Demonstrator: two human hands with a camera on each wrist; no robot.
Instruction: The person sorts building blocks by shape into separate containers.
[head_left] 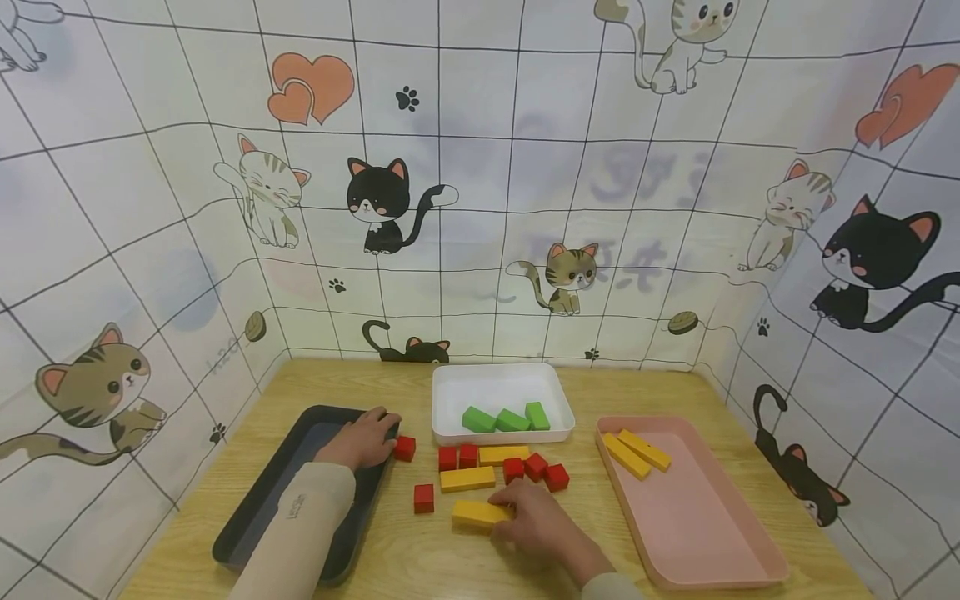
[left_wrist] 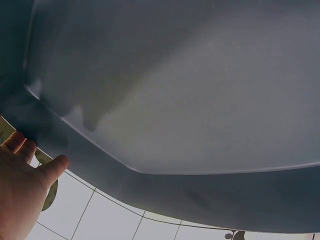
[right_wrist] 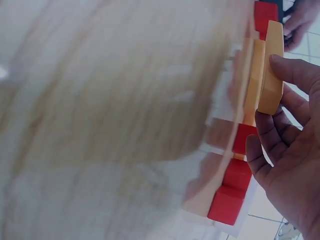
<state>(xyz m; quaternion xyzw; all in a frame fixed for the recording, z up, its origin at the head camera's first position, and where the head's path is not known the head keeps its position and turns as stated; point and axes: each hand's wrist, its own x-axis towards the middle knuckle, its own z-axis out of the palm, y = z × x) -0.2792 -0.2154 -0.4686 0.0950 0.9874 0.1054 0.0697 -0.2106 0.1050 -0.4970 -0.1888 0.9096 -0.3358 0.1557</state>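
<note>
My right hand (head_left: 525,517) pinches the right end of a yellow bar (head_left: 474,513) that lies on the wooden table (head_left: 450,567) near the front. In the right wrist view, the right hand (right_wrist: 287,125) has fingertips on both sides of that yellow bar (right_wrist: 272,65). My left hand (head_left: 365,437) rests with relaxed fingers on the far right corner of the black tray (head_left: 255,508), beside a red cube (head_left: 405,448). The left wrist view shows the left hand (left_wrist: 25,170) at the rim of the black tray (left_wrist: 175,90), which holds nothing.
Two more yellow bars (head_left: 467,478) and several red cubes (head_left: 536,465) lie between my hands. A white tray (head_left: 495,383) behind them holds three green blocks (head_left: 512,418). A pink tray (head_left: 697,533) on the right holds two yellow bars (head_left: 636,452). Cat-print walls enclose the table.
</note>
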